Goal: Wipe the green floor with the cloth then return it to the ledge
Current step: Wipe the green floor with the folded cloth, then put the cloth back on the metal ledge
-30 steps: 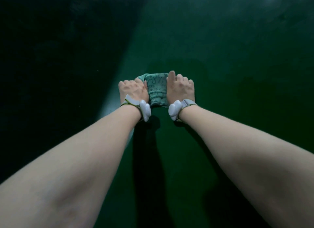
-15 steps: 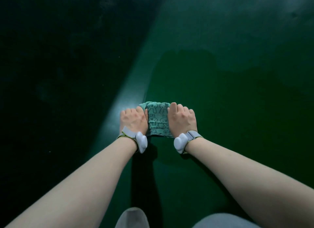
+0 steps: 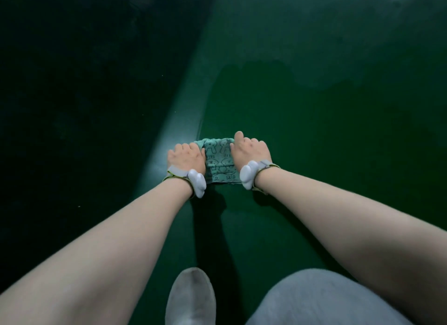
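A folded teal cloth (image 3: 219,159) with a printed pattern lies flat on the dark green floor (image 3: 314,136). My left hand (image 3: 186,157) presses down on its left edge and my right hand (image 3: 250,150) on its right edge, fingers curled over the cloth. Only the middle strip of the cloth shows between the hands. Each wrist carries a grey strap with a white sensor. A darker, wet-looking patch of floor spreads beyond and right of the cloth.
A paler green raised strip (image 3: 183,116) runs diagonally just left of the cloth, with very dark ground beyond it. My grey shoe (image 3: 191,298) and grey trouser knee (image 3: 321,300) sit at the bottom edge.
Both hands have dragged the cloth back toward me along the floor. My shoe and knee have come further into view at the bottom.
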Action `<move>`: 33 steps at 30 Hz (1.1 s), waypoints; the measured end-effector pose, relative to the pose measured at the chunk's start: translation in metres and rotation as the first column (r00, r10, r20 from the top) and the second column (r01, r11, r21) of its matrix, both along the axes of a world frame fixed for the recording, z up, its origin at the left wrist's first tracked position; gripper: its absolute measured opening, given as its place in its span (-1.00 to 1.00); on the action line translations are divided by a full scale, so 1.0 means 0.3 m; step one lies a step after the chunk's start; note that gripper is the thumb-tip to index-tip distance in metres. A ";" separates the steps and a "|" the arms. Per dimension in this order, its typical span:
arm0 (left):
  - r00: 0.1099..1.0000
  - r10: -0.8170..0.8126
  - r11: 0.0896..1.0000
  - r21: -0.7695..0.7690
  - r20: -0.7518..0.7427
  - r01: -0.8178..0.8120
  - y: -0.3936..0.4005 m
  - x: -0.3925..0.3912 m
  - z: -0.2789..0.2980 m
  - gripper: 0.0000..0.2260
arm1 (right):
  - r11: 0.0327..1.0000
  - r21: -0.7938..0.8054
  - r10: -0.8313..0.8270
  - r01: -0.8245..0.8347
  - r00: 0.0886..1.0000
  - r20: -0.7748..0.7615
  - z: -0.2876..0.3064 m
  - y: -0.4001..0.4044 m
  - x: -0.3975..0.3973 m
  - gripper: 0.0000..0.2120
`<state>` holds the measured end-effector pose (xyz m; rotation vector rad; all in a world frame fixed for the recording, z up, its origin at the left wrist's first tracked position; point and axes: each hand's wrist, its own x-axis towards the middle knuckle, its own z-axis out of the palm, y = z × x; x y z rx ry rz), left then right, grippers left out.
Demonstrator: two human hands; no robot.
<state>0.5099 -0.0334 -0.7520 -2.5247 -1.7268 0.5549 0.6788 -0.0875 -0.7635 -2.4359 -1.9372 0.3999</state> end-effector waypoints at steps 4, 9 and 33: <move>0.978 0.170 0.983 -0.092 0.118 -0.160 -0.038 0.009 0.132 -0.61 | 0.959 -0.248 -0.202 0.139 0.948 -0.248 0.170 -0.002 0.037 -0.72; 0.892 0.289 0.947 -0.240 0.347 -0.213 -0.148 -0.015 0.457 -0.73 | 0.930 -0.304 -0.294 0.206 0.915 -0.278 0.463 -0.151 0.038 -0.72; 0.249 0.523 0.755 -0.307 0.815 -0.580 -0.485 -0.630 2.143 -0.81 | 0.974 -0.185 -0.220 0.134 0.766 -0.604 2.183 -0.291 -0.513 -0.67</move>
